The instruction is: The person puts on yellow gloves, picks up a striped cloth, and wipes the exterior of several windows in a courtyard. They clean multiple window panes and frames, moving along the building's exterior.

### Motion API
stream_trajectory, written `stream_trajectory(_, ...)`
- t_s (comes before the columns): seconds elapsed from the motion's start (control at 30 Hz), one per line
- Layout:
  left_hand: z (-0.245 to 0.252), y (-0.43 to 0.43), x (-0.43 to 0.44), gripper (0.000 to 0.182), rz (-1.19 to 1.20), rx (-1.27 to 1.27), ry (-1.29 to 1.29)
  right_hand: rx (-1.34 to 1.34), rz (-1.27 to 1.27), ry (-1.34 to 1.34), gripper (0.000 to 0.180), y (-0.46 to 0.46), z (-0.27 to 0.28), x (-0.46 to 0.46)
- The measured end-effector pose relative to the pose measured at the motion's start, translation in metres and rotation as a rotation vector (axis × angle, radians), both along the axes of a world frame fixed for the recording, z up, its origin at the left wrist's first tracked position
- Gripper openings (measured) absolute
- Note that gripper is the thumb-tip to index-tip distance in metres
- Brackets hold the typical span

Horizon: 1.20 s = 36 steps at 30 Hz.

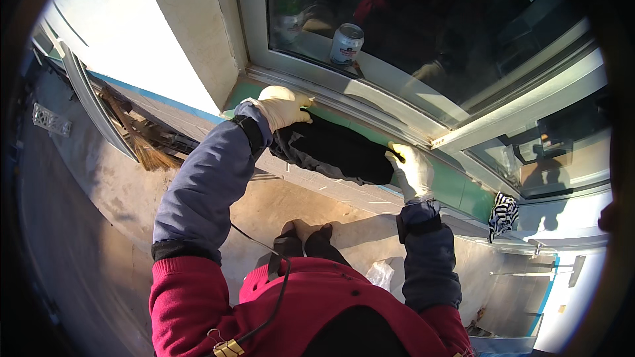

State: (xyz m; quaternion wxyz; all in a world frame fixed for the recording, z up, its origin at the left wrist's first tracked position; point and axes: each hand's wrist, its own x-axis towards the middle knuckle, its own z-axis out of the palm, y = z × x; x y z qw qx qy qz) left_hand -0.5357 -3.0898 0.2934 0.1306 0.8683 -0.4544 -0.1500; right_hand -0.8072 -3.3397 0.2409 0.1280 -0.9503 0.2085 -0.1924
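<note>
A piece of black cloth (332, 148) is stretched between my hands along the green windowsill (446, 183). My left hand (285, 106), in a pale glove, pinches its left end near the wall corner. At the right end, my gloved right hand (412, 168) grips the cloth between thumb and fingers. The cloth's lower edge is crumpled and hangs over the front of the sill. Part of the sill beneath it is hidden.
A window (397, 59) rises behind the sill, with a drinks can (346, 44) behind its glass. A striped cloth (503, 213) lies at the sill's right end. On the left, a straw broom (149, 151) leans near the wall; a plastic bag (380, 274) lies on the ground.
</note>
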Motion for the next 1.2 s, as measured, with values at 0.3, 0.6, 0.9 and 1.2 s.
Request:
stream_trajectory(0.3,-0.05,0.001,0.017,0.043,0.05,-0.219,0.03,-0.044,-0.068,-0.248,0.023,-0.004,0.001,-0.002)
stream_trajectory(0.6,-0.046,0.001,0.025,0.046,0.119,-0.251,0.133,-0.07,0.346,-0.028,0.044,0.061,0.004,0.014)
stream_trajectory(0.9,-0.025,0.063,0.011,0.053,0.321,-0.537,-0.386,-0.014,0.24,0.014,0.027,0.043,-0.003,0.028)
stream_trajectory(1.2,-0.081,0.085,-0.026,0.089,-0.047,-0.244,-0.298,-0.017,0.195,0.085,0.025,0.053,0.019,0.041)
